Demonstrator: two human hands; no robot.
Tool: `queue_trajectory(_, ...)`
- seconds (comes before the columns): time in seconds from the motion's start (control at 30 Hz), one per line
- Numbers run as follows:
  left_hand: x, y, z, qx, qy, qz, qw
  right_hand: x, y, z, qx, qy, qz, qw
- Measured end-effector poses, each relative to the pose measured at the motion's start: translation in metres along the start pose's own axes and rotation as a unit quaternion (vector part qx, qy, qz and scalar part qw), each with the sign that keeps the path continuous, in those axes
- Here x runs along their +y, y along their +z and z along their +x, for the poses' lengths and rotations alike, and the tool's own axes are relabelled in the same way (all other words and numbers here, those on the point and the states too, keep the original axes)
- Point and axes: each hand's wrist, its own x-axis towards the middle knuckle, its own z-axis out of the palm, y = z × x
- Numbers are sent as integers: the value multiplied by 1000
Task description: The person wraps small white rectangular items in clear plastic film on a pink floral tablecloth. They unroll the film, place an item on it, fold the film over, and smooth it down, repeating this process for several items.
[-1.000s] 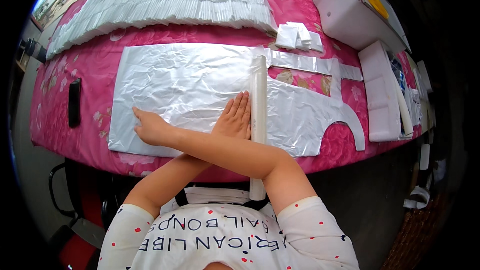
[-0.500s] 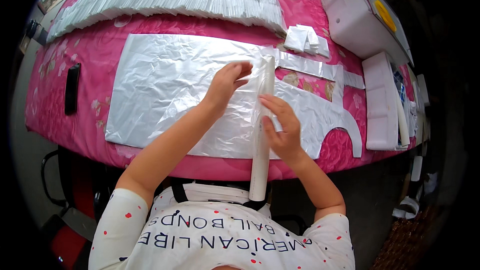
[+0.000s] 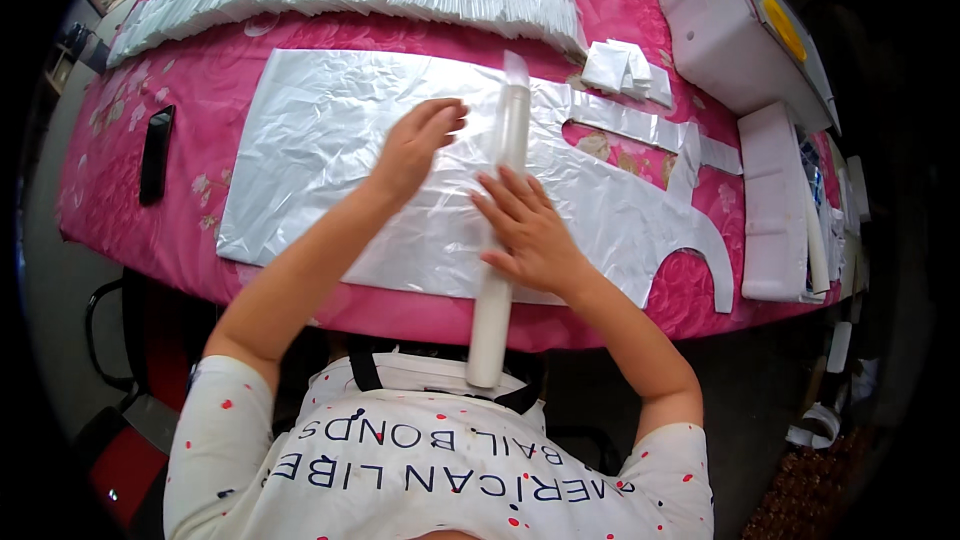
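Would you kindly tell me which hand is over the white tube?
The right hand, spread across the white tube; the left hand is apart, over the plastic sheet.

A glossy, crinkled white plastic sheet (image 3: 345, 155) with strap-like strips (image 3: 625, 121) at its right end lies flat, a long pale tube (image 3: 490, 328) slanting across it and jutting past the sheet's near edge.

I have uncrossed my arms (image 3: 310, 255), curled my once-flat left hand (image 3: 412, 148) farther from the roll (image 3: 489, 330), and brought my right hand (image 3: 530, 232) over the roll, which has shifted left across the sheet (image 3: 320, 140).
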Motion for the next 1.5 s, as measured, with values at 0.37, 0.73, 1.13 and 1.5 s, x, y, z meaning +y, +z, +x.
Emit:
queue_trajectory(0.37,44,-196,-191,167,-56,235,956,-108,15,118,119,-193,348,910)
queue_trajectory(0.73,36,-160,-233,158,-47,234,958,-64,51,146,-9,-228,45,973)
queue_trajectory(1.13,29,-144,-225,184,-143,314,920,-168,128,235,245,33,254,935)
queue_trajectory(1.5,60,-103,-196,-97,-183,-310,928,-130,20,187,17,66,802,593)
